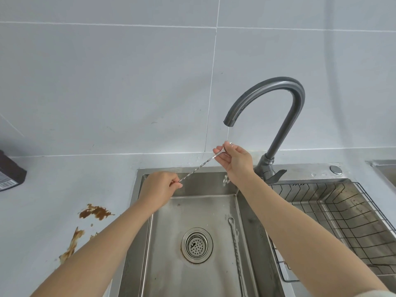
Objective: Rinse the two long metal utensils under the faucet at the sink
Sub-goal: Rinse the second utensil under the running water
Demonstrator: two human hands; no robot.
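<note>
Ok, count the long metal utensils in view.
2. The first utensil is held at its ends by the left hand and right hand under the faucet; the second utensil lies in the sink, right of the drain. None looks hidden.

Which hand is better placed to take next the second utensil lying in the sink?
Probably the right hand: both hold the first utensil, but the second utensil lies along the sink's right wall, below that forearm; the left hand would cross the drain.
</note>
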